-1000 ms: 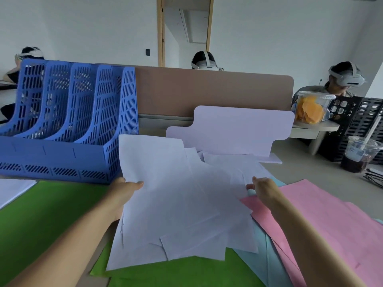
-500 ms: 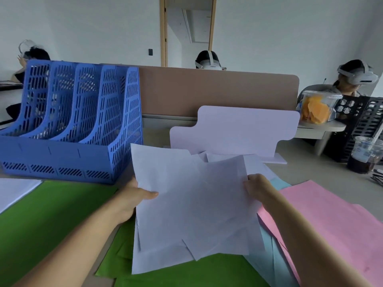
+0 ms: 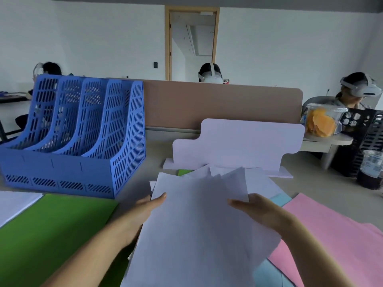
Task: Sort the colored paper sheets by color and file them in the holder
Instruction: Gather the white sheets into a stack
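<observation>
The fanned white sheets [image 3: 196,224] are held above the desk [image 3: 157,154], right of the blue holder [image 3: 72,162], gripped by the fingers of the left hand [image 3: 143,212] and right hand [image 3: 263,212], so unevenly that some could be dropped or snagged.

Soft, even daylight without hard shadows; wide-angle bending at edges, slight overall blur.

Both hands, left hand [image 3: 145,212] and right hand [image 3: 261,212], holding white sheets [image 3: 196,224], blue holder [image 3: 76,133] behind-left

Fanned white sheets [image 3: 199,224] lifted; empty blue holder [image 3: 78,137] upright.
</observation>
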Action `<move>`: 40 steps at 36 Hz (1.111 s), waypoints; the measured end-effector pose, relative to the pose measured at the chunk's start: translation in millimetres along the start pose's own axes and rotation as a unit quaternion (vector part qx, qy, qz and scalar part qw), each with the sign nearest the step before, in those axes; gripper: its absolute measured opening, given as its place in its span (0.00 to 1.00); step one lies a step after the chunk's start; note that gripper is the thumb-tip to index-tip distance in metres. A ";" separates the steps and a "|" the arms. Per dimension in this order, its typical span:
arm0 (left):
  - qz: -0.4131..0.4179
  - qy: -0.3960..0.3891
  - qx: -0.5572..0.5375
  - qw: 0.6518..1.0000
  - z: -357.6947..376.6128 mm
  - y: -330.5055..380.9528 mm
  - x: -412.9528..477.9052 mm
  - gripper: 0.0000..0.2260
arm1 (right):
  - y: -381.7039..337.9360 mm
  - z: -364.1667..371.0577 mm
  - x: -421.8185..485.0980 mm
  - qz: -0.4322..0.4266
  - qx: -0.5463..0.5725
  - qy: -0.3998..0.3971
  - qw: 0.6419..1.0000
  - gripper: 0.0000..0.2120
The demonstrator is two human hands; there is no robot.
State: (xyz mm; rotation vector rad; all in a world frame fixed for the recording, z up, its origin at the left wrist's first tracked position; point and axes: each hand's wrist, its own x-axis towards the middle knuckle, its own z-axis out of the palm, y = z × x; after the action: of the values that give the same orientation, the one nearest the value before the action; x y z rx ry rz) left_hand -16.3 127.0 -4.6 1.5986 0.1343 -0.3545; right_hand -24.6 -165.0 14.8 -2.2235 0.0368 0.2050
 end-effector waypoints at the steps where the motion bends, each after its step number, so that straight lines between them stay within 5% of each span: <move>1: -0.001 0.001 0.018 1.000 1.7 1.3 -2.9 0.25 | -3.1 3.5 -1.5 -0.015 0.001 -0.016 1.000 0.14; 4: 0.009 -0.010 0.047 0.999 -1.8 -2.2 1.6 0.48 | -12.5 11.0 -8.4 -0.049 0.034 -0.051 0.997 0.19; 6: 0.034 -0.023 0.004 0.999 -7.1 -5.4 7.7 0.51 | -17.9 11.7 -14.3 -0.067 0.090 -0.068 0.991 0.18; 13: 0.084 -0.007 -0.035 0.996 -7.4 0.5 2.3 0.30 | -22.9 19.9 -18.8 -0.046 0.260 -0.049 0.963 0.14; 18: 0.169 0.055 -0.106 0.978 3.6 24.7 -19.6 0.16 | -40.9 14.7 -23.0 -0.101 0.285 0.067 0.951 0.08; 22: 0.255 0.066 -0.116 0.958 2.3 65.1 -43.5 0.18 | -79.6 -7.6 -35.0 -0.180 0.314 0.113 0.926 0.06; 27: 0.319 0.039 -0.104 0.941 -1.9 106.5 -61.1 0.34 | -114.5 -31.8 -50.7 -0.250 0.283 0.088 0.922 0.06; 32: 0.293 0.023 -0.150 0.944 0.2 121.0 -74.4 0.21 | -123.9 -33.9 -58.8 -0.246 0.331 0.048 0.910 0.16; 40: 0.361 0.051 -0.135 0.921 9.7 123.8 -81.2 0.19 | -141.0 -21.6 -65.3 -0.260 0.352 0.116 0.892 0.13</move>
State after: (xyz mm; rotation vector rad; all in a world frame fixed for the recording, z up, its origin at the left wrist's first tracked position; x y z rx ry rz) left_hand -57.1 119.9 137.9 1.2856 -0.3163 0.3141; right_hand -72.2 -98.3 148.7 -1.4485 -0.3075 -0.3287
